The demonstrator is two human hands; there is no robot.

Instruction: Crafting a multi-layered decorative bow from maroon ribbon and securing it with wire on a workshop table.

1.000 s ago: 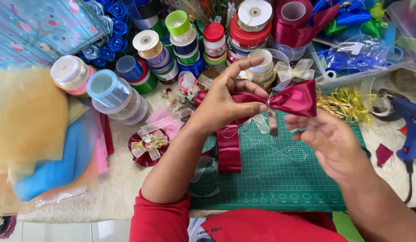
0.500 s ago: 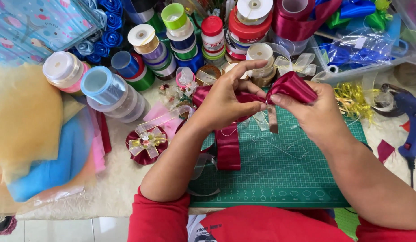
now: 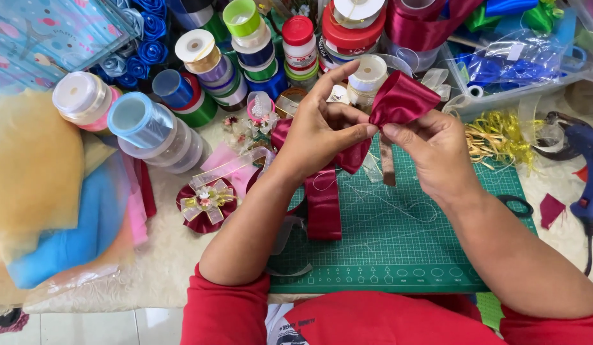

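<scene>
Two hands, the left hand (image 3: 322,131) and right hand (image 3: 437,153), one dark red ribbon bow (image 3: 398,102), one green cutting mat (image 3: 411,243), one blue glue gun (image 3: 587,172) and one finished rosette (image 3: 205,203) are counted.

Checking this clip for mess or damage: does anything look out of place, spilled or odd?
Nothing looks spilled or damaged. Both hands, left and right, pinch a dark red ribbon bow above the green cutting mat. Ribbon spools crowd the back; that is just clutter.
</scene>
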